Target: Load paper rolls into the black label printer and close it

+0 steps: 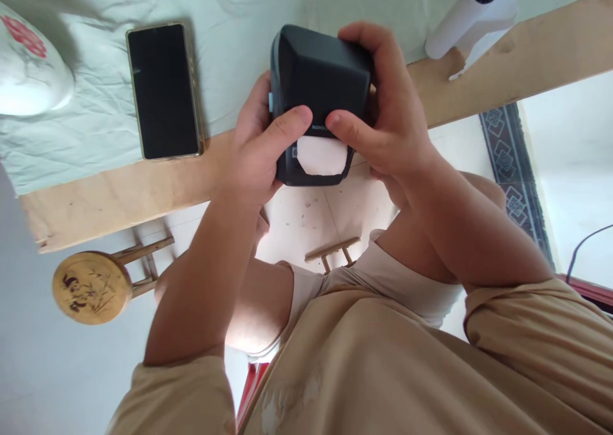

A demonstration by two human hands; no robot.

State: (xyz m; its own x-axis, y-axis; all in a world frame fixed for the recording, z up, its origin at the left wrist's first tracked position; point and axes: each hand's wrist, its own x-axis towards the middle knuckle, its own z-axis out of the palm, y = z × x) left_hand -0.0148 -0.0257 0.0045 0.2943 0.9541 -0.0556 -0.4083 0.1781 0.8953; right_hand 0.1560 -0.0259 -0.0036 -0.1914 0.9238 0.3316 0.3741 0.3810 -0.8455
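Between my two hands is a black label printer (pixel 323 80), held up over the table's front edge. A strip of white paper (pixel 322 156) shows at its near end, and small lettering is printed just above the strip. My left hand (pixel 263 138) wraps round the left side, its thumb on the top face. Round the right side curl the fingers of my right hand (pixel 390 106), with the thumb close to the lettering. The fingers beneath the printer are mostly hidden.
A dark-screened phone (pixel 163 93) lies on the pale green cloth (pixel 230 13). At the left stands a white vessel (pixel 33 71) with a red flower. A white roll (pixel 460 23) sits at the right by the wooden table edge (pixel 541 55). Below is a round stool (pixel 92 287).
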